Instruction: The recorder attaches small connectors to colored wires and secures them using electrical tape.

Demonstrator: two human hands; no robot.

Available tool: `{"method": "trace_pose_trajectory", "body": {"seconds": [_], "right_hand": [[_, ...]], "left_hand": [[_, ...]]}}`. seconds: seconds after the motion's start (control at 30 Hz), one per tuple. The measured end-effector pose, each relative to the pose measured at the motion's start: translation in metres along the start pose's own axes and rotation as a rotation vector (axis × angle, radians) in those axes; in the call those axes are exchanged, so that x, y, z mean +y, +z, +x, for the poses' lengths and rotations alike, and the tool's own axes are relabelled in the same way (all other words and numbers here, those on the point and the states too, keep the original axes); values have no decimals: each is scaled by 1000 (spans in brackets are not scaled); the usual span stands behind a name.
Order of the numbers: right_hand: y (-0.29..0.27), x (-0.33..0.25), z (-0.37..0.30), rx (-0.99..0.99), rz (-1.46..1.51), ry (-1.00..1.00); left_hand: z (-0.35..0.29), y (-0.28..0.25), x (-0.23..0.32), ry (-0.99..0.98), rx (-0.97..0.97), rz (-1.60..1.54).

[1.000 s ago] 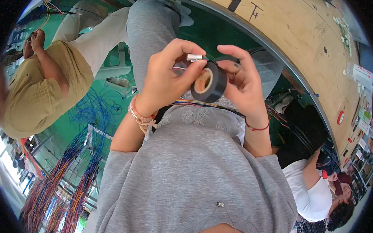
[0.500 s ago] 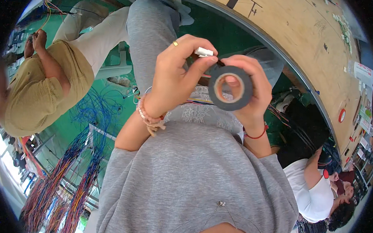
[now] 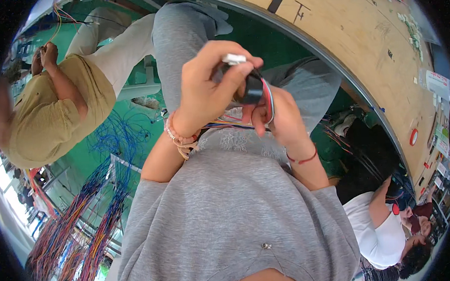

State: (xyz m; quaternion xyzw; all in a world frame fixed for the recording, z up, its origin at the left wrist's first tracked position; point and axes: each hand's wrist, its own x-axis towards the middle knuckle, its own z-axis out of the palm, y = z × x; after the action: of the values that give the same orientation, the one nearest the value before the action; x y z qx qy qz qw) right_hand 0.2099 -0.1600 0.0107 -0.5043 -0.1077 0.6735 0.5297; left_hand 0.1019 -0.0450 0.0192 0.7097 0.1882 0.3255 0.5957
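Observation:
My left hand (image 3: 210,83) is closed, pinching a small white connector (image 3: 234,59) between thumb and fingers. Thin wires (image 3: 269,99), pink, light blue and dark, hang from beside the connector and curve down in front of my right hand (image 3: 284,119). A roll of black tape (image 3: 253,90) stands edge-on between the two hands, just below the left fingertips. My right fingers are curled at its lower side, behind the wires, and slightly blurred; part of their grip is hidden.
More coloured wires (image 3: 229,124) lie across my lap. A wooden table (image 3: 341,50) with a metal edge curves along the far right, a red tape roll (image 3: 413,137) on it. To the left sits a co-worker (image 3: 58,110), near hanging wire bundles (image 3: 83,237). Another person (image 3: 374,224) is at the lower right.
The tape roll has turned from face-on to edge-on and moved left, closer to the left hand. My right hand has lowered and rotated. The wires now show in front of it.

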Motion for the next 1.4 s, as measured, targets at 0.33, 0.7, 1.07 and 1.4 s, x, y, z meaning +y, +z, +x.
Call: {"method": "trace_pose_trajectory", "body": {"seconds": [0.33, 0.7, 1.07, 1.4], "right_hand": [[7, -9, -5, 142, -335, -741], [2, -8, 14, 374, -797, -1268], [-2, -14, -4, 40, 181, -223], [7, -3, -6, 212, -423, -847]], "left_hand": [[1, 6, 4, -88, 242, -109], [1, 18, 9, -473, 213, -440], [19, 0, -3, 357, -93, 0], [4, 16, 2, -216, 323, -153]]}}
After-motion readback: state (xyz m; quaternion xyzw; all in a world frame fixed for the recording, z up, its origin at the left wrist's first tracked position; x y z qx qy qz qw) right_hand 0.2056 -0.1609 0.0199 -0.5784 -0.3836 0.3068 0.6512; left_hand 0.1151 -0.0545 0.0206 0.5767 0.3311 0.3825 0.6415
